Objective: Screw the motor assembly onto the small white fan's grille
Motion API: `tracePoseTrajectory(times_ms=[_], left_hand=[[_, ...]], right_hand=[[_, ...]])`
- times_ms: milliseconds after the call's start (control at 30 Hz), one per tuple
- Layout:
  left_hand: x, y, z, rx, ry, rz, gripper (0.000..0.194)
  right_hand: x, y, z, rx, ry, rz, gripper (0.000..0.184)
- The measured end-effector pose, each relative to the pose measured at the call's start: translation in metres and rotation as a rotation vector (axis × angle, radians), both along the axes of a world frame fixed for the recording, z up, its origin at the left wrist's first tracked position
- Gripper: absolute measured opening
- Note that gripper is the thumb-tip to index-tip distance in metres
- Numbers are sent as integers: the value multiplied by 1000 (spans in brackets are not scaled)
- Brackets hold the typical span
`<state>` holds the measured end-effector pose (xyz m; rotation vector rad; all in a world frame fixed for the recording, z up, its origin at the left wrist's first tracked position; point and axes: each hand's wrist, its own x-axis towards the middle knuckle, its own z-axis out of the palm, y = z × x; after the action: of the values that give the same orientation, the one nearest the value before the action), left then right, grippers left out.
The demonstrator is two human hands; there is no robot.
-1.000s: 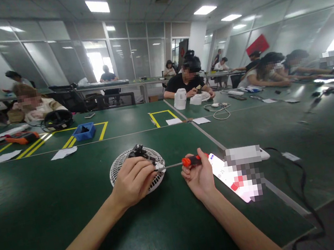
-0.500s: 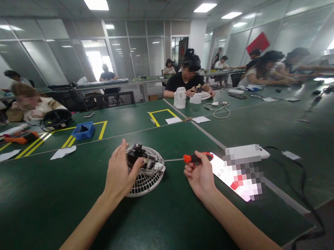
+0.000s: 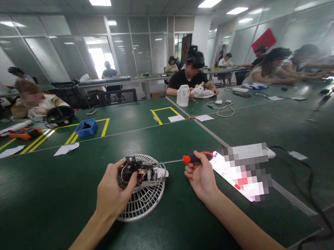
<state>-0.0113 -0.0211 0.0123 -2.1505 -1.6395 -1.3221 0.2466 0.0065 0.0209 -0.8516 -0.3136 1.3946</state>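
In front of me a white round fan grille (image 3: 144,204) lies on the green table, with a black fan motor (image 3: 129,171) and its wiring on top. My left hand (image 3: 111,193) is closed around the left side of that motor, thumb in front and fingers behind. A screwdriver (image 3: 194,158) with a red and black handle is gripped in my right hand (image 3: 202,176). Its shaft points left and level toward the motor assembly; whether the tip touches anything is hidden among the parts.
Just right of my right hand lies a lit phone (image 3: 234,177), beside a white power strip (image 3: 247,153) with a black cable. Farther off are a blue bin (image 3: 86,129), paper slips (image 3: 67,149) and a white cable (image 3: 223,107). A co-worker (image 3: 189,75) sits opposite with fan parts.
The grille and motor have come closer to me and turned. My left hand, whose fingers were raised and spread, now wraps the motor. My right hand keeps the screwdriver in nearly the same place.
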Motion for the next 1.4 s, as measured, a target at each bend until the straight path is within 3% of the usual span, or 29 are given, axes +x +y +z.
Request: tracePoseTrajectory(times_ms=[233,400,667,833,1400], left_hand=[[-2,-11,3,3,-20,64,32],[1,-9,4,-1,-81,86,42],[3,-8,1,-60,-127,41,52],[3,-6,2,-70,-106,-41,41],[2,-7,4,-85,-165,-50,36]], right_hand=[[-8,-5,1,-18,-37,78,32],[-8,-3,-2,-13,-53,66,33],[-8,-1,-5,-2,-81,64,38],[-8,-2,-6,24,-76,68,40],[-9,-4,-1,27,-90,45,38]])
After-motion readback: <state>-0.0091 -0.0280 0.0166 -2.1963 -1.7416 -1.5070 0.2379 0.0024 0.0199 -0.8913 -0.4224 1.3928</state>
